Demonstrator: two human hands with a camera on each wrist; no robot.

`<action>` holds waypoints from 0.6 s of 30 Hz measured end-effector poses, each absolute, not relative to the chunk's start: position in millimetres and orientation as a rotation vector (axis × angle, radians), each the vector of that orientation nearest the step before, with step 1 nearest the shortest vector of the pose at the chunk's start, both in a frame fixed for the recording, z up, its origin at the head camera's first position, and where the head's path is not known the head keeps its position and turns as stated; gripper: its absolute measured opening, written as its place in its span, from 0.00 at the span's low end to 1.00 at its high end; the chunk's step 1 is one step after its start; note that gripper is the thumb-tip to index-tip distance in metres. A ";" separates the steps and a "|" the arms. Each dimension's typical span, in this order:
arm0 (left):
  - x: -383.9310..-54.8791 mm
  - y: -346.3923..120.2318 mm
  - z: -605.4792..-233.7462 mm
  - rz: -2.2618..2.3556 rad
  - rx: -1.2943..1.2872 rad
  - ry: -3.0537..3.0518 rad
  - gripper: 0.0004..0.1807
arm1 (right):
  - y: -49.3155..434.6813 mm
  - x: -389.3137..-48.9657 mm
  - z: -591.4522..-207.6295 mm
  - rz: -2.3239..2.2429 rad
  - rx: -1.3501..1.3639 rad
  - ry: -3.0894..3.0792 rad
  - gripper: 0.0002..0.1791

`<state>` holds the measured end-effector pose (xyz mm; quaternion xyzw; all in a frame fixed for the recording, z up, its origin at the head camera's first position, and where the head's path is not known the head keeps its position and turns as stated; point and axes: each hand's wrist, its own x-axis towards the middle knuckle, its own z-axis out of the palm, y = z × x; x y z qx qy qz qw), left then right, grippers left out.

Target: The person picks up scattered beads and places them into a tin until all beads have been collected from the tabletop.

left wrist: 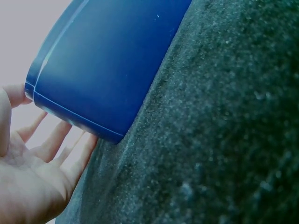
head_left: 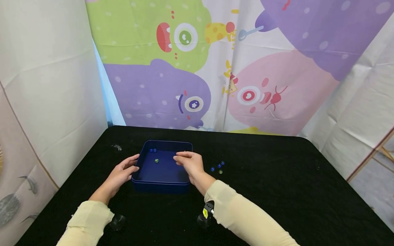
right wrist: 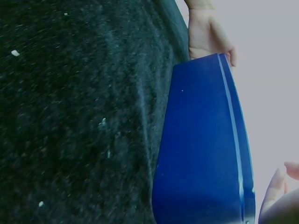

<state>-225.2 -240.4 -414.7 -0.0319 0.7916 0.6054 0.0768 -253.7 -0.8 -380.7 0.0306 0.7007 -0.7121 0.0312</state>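
Note:
A dark blue rectangular box [head_left: 161, 187] stands on the black-covered table, its top uncovered. Inside lie two blue marbles [head_left: 153, 150] near the far left corner and one green marble [head_left: 156, 160]. My left hand [head_left: 122, 172] touches the box's left side, fingers extended along the outer wall and thumb at the rim, as the left wrist view also shows. Over the right part of the box is my right hand [head_left: 191, 165], thumb and index fingertips close together. I cannot tell whether a marble is between them. Right of the box lie blue marbles [head_left: 219, 166] and a green marble [head_left: 220, 172].
The black cloth [head_left: 271, 191] covers the whole table. A patterned curtain [head_left: 160, 92] hangs behind its far edge, with a pale wall [head_left: 55, 68] at the left. A small grey-white mark [head_left: 117, 147] shows on the cloth left of the box.

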 end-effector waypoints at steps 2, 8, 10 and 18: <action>-225.0 -240.1 -414.5 1.811 -0.096 2.375 0.32 | 1.7 -252.4 -381.0 -2.203 0.077 2.153 0.09; -223.8 -240.1 -413.5 1.812 -0.077 2.373 0.32 | 12.2 -251.1 -384.6 -2.189 0.048 2.155 0.10; -223.6 -240.1 -413.5 1.813 -0.076 2.373 0.32 | 15.6 -250.1 -386.0 -2.183 0.042 2.152 0.11; -223.4 -239.7 -413.0 1.811 -0.081 2.372 0.32 | 27.2 -244.5 -390.7 -2.199 0.003 2.150 0.11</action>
